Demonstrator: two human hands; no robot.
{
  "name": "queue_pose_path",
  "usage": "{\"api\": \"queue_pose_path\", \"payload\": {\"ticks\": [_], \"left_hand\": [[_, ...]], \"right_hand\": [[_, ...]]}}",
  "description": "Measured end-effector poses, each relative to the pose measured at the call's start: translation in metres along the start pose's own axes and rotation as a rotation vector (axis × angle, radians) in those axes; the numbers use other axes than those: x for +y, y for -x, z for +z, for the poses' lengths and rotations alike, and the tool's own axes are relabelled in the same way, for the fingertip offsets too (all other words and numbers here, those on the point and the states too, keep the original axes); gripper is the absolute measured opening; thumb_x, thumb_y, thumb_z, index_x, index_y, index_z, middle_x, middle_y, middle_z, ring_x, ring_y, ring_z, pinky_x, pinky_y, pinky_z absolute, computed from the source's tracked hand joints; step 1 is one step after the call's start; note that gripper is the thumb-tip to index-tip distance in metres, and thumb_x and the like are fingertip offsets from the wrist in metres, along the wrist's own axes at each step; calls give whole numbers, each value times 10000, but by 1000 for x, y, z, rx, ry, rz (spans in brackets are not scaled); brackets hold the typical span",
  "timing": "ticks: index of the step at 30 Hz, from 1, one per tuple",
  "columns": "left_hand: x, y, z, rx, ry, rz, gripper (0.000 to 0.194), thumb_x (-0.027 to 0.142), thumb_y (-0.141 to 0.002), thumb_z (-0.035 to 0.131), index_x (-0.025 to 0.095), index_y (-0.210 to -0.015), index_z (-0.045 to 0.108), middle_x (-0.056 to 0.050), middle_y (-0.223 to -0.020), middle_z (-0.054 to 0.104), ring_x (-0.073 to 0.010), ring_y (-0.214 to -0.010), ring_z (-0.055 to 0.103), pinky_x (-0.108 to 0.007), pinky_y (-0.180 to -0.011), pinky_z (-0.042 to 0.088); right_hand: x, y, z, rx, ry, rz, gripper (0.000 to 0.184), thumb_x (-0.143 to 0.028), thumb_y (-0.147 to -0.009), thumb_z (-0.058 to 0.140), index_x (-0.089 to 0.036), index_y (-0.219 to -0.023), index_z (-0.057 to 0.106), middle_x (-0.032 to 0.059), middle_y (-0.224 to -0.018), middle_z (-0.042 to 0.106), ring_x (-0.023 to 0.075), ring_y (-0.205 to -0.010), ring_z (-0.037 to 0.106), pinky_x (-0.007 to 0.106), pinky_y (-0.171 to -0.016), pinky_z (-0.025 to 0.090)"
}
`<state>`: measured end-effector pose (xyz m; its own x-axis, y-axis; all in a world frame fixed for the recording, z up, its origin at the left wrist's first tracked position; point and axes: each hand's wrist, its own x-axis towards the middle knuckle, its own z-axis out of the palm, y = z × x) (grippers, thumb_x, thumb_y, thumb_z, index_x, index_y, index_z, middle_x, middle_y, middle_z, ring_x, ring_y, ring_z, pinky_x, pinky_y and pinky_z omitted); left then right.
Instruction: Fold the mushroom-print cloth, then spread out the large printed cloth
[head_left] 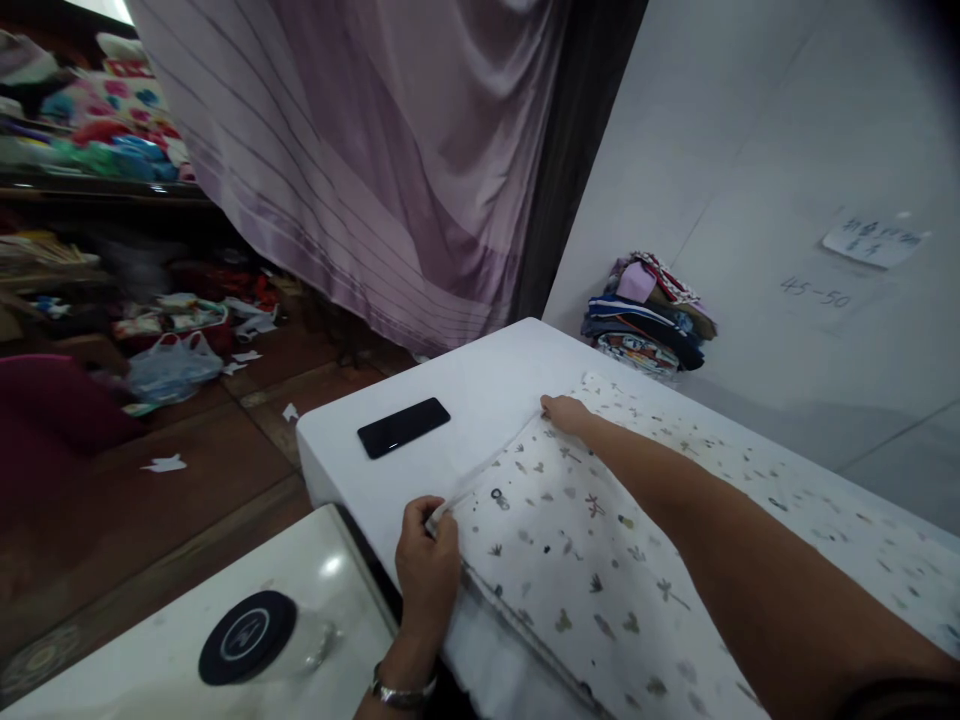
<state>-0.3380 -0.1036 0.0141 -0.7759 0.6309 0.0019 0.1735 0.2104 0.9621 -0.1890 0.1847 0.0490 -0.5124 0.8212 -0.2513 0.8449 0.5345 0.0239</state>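
A white cloth with small printed figures (600, 540) lies spread over the white table (480, 385). My left hand (426, 565), a watch on its wrist, is closed and pinches the cloth's near corner at the table's front edge. My right arm reaches across the cloth; my right hand (564, 412) is closed on the cloth's far corner. A black phone (403, 427) lies face up on the bare table, to the left of the cloth and apart from both hands.
A stack of folded clothes (649, 315) sits at the table's far end against the white wall. A white surface with a round black disc (247, 636) stands at the lower left. A purple curtain (375, 150) hangs behind. Bags and scraps litter the brown floor (172, 370).
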Motion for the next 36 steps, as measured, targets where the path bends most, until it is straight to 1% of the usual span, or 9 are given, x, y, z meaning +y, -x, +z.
{"api": "queue_pose_path", "payload": {"ticks": [3,7,13,17,22,27,30,33,36], "left_hand": [[-1,-1,1,-4,-44,2,191,318,-750,475,225,-909,521,50,-643,512,-130,-548,471,-237,-555,387],[-6,-3,2,-15,-54,9,185,299,-755,482,228,-922,520,43,-685,540,-132,-566,482,-244,-571,391],[-7,-4,1,-24,-90,16,176,286,-757,485,225,-915,531,37,-674,531,-135,-571,483,-251,-587,400],[-5,-4,0,-21,-104,21,183,284,-752,481,219,-913,538,33,-671,541,-131,-551,475,-253,-579,399],[-6,-4,1,-9,-117,37,200,283,-742,483,212,-916,553,24,-677,558,-134,-545,480,-260,-572,396],[-6,-4,1,-22,-108,33,195,290,-754,483,206,-919,544,24,-681,549,-136,-553,474,-270,-587,399],[-4,-3,1,-13,-84,31,192,298,-753,487,204,-912,537,20,-688,542,-143,-564,474,-279,-595,403],[-3,-2,1,7,-38,21,187,298,-745,485,211,-904,529,6,-726,556,-156,-597,489,-287,-607,413],[-7,-4,0,8,-50,-12,193,317,-728,490,226,-893,532,14,-694,549,-162,-584,484,-292,-599,415]], "right_hand": [[-4,1,-3,-68,-83,-15,303,-138,-856,496,-184,-1153,535,122,-987,636,207,-799,606,250,-628,418],[-13,4,-10,-223,-206,-71,354,-84,-778,534,-182,-1116,568,47,-783,638,139,-552,572,231,-531,421],[-31,13,-12,-339,-327,-189,359,-65,-708,560,-165,-1052,574,-18,-606,574,137,-511,546,230,-527,426],[-33,20,-11,-310,-337,-223,382,-66,-712,562,-163,-1081,545,-12,-635,591,139,-528,550,235,-557,420],[-31,27,-9,-286,-300,-282,238,-138,-801,519,-185,-1029,567,23,-850,627,112,-523,560,239,-578,421],[-30,25,-6,-271,-256,-285,167,-157,-814,524,-206,-965,576,-2,-831,626,107,-533,556,217,-557,399],[-34,23,0,-175,-210,-274,140,-149,-829,499,-203,-930,580,12,-803,629,143,-650,567,219,-584,375],[-39,22,8,-66,-185,-265,164,-145,-852,467,-191,-947,593,48,-901,644,178,-801,561,236,-648,372],[-42,22,13,-12,-179,-272,206,-131,-859,461,-188,-980,618,51,-983,654,181,-882,556,239,-714,382]]}}
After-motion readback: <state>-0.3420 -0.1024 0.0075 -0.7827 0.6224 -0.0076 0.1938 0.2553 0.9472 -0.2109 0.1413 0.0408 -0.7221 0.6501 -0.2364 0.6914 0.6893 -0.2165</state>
